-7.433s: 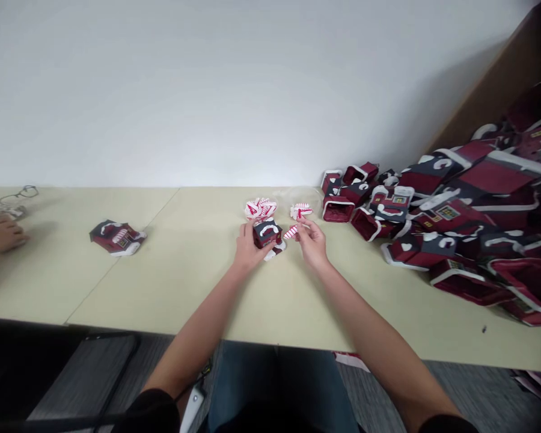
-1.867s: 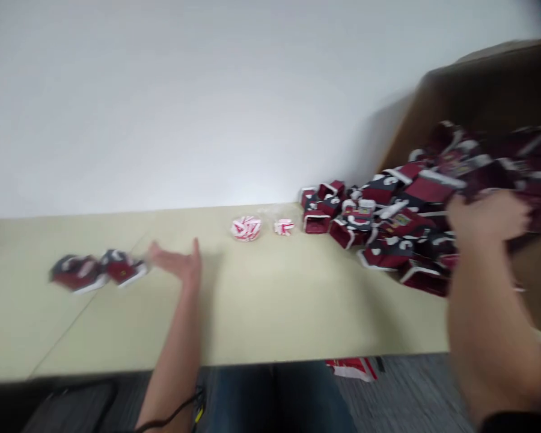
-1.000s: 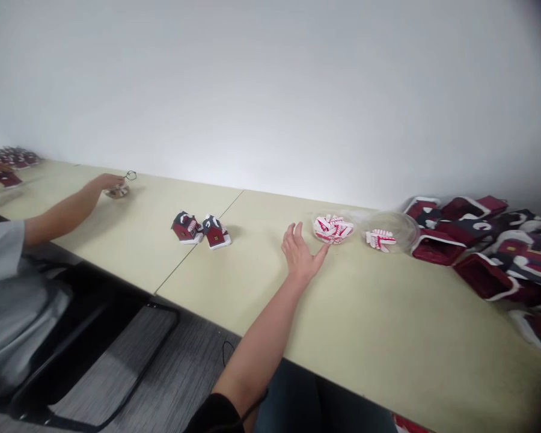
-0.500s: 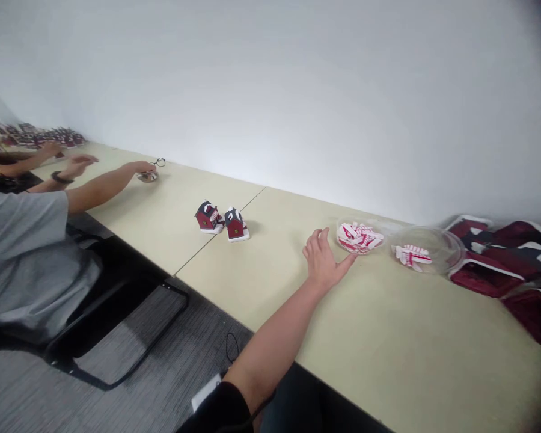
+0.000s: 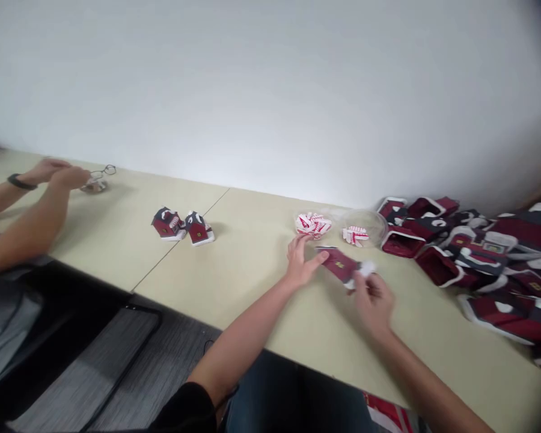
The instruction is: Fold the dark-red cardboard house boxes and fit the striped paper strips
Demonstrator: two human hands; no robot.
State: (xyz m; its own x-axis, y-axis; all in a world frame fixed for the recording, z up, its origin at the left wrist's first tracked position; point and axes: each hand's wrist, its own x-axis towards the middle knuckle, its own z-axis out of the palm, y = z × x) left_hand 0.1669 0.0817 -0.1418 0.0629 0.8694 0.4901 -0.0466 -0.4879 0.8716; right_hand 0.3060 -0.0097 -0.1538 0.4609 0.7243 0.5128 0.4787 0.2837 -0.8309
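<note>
Gripping a boxy, white-trimmed maroon house, right hand faces open left hand.

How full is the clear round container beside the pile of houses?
Partly full: in the container, striped pieces sit toward the left, with bare space to their right.
</note>
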